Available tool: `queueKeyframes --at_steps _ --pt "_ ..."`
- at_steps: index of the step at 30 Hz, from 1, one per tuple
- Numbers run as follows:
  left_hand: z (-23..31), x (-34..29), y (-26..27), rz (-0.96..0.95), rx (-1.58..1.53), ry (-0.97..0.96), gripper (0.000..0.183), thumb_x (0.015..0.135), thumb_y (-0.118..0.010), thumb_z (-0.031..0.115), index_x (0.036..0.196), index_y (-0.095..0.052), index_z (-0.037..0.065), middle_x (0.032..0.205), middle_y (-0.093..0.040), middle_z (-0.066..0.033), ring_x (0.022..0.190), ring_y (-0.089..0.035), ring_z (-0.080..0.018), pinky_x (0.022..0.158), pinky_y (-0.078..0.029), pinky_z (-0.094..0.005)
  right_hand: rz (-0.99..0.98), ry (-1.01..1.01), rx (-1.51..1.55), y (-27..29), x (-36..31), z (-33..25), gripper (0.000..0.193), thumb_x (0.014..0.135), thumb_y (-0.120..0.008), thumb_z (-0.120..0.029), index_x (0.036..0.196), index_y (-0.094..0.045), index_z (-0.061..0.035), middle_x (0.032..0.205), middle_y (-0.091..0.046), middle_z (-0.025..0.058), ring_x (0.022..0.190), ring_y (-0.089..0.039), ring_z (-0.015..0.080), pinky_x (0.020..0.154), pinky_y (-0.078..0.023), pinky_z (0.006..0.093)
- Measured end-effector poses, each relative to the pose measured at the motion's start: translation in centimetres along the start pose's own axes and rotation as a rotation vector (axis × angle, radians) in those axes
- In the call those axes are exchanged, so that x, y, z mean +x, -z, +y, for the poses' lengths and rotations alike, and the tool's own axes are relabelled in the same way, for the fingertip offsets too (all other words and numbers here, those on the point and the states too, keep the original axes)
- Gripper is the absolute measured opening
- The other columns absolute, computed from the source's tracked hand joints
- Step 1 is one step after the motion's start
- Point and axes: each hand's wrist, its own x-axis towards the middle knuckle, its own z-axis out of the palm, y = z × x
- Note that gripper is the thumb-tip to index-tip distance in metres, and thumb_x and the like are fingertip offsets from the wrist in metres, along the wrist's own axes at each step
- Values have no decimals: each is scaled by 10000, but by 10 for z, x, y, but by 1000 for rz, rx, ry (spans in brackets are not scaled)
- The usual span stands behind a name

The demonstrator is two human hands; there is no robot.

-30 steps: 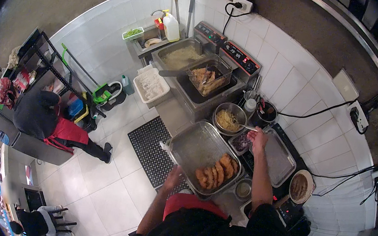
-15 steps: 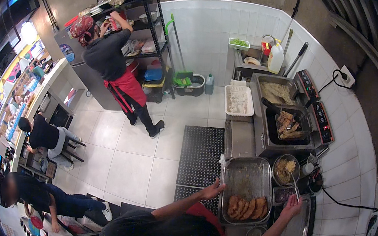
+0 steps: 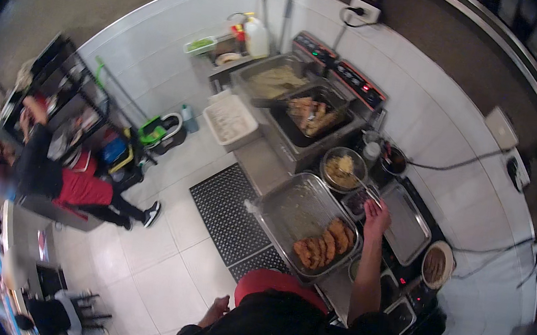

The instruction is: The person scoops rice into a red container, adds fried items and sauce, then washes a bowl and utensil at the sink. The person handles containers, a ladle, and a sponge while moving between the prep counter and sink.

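My right hand (image 3: 377, 214) grips slim metal tongs (image 3: 369, 191), whose far end reaches over a round bowl (image 3: 329, 182) with a pale yellow clump of food (image 3: 346, 164) in it. Below that hand lies a bare metal tray (image 3: 408, 224). My left hand (image 3: 218, 309) hangs low beside my body, away from the counter; blur hides how its fingers lie. Between my arms stands a large wire-mesh tray (image 3: 284, 202), with several golden-brown fried cutlets (image 3: 324, 245) lined up at its near right end.
Beyond the mesh tray, a fryer (image 3: 297, 146) holds a basket of frying pieces (image 3: 314, 114). A white tub (image 3: 228, 122) of pale coated food sits left of it. A black rubber mat (image 3: 227, 209) covers floor tiles. A co-worker in a red apron (image 3: 84, 187) stands at shelves.
My view has turned to the right. My left hand has dropped from the mesh tray's left edge to my side. My right hand still holds the tongs by the bowl.
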Motion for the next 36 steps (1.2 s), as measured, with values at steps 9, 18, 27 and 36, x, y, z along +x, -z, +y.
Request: queueKeyframes --at_steps 9,18,27,36 --pt "-11 13 2 10 -539 251 601 899 -682 481 1268 -559 23 1048 -710 -216 881 -719 -356 690 -570 -506 -33 -3 97 2 -24 4 347 999 -604 -170 1260 -540 49 1052 -664 200 994 -688 301 917 -610 455" --pt "-21 48 95 -45 -1061 539 615 994 -562 511 1373 -537 28 1271 -659 -198 999 -703 -339 810 -572 -528 71 155 175 3 -61 10 480 1021 -605 -183 1387 -451 87 1100 -638 249 1019 -674 357 963 -590 496" --pt "-54 103 165 -127 -913 397 628 959 -634 566 1343 -554 75 1240 -667 -210 1042 -702 -353 790 -574 -557 56 234 264 38 -131 9 293 978 -654 -209 1161 -636 19 1020 -713 163 961 -701 291 905 -608 417" --pt "-44 147 153 -408 -655 227 547 924 -623 578 1289 -589 172 1112 -667 -120 1030 -661 -339 841 -480 -595 176 410 276 100 -262 -2 222 996 -623 -194 1091 -696 -7 894 -749 109 764 -742 201 720 -645 346"
